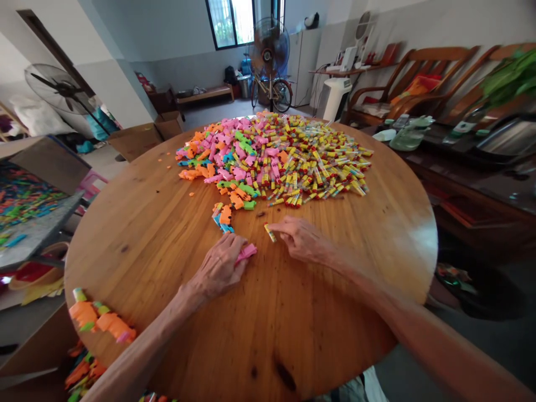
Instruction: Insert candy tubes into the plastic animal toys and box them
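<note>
Near the middle of the round wooden table [335,279], a pink plastic piece [246,254] sits in the left hand [224,261], whose fingers are closed around it, with one end sticking out toward the right. Just across from it, a small yellow tube [270,233] is at the extended index fingertip of the right hand [302,240]; the other fingers are curled in, and I cannot tell whether the tube is pinched or only touched. Just beyond the left hand lie a blue piece [223,223] and an orange piece [226,214]. Farther out spreads a large heap: pink, orange and green pieces [228,151] on the left, yellow tubes with red ends [318,159] on the right. Well apart, at the table's left edge, rest two orange assemblies [100,322]. Below that edge, an open cardboard box [37,340] contains more coloured pieces. Past the table stand a fan [268,54], a bicycle [281,95] and, to the right, a wooden armchair [412,78].
</note>
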{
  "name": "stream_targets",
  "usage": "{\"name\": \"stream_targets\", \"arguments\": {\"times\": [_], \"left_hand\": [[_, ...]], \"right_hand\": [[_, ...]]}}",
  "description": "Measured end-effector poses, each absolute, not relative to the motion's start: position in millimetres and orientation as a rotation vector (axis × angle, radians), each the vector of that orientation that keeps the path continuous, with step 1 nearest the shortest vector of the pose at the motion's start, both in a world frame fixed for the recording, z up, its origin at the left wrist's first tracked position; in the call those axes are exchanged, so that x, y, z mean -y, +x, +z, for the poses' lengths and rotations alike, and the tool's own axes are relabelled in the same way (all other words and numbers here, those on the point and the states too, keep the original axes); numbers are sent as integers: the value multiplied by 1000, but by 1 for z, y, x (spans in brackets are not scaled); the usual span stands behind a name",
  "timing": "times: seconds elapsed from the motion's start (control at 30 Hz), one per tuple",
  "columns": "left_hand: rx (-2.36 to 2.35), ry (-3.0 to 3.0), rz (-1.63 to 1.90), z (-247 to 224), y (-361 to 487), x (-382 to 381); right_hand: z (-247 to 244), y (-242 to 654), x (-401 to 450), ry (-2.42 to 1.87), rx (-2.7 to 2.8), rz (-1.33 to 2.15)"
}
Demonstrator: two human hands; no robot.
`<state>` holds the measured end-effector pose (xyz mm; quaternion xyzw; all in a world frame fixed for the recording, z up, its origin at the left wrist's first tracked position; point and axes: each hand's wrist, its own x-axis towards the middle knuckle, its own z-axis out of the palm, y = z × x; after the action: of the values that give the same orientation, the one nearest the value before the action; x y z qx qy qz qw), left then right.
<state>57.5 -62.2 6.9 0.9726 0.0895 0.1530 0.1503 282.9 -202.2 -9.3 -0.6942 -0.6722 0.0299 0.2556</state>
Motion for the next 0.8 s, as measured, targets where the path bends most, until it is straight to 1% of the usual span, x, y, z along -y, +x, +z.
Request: {"name": "stream_targets", "arguments": {"times": [0.2, 0.3, 0.47, 0.63, 0.8], "left_hand": [[-306, 2786, 467, -1, 53, 58], [-296, 2788, 463, -1, 53, 56], [-256, 2799, 484, 1, 52, 51], [-229, 2786, 500, -2, 52, 49], [-214, 2763, 508, -4, 53, 48]], "right_hand": [[12, 260, 173, -2200, 1722, 120], [17, 254, 165, -2241, 1861, 158], [15, 252, 175, -2123, 2052, 228], [9, 248, 189, -1893, 1988, 326], [6, 245, 189, -1865, 1982, 366]]}}
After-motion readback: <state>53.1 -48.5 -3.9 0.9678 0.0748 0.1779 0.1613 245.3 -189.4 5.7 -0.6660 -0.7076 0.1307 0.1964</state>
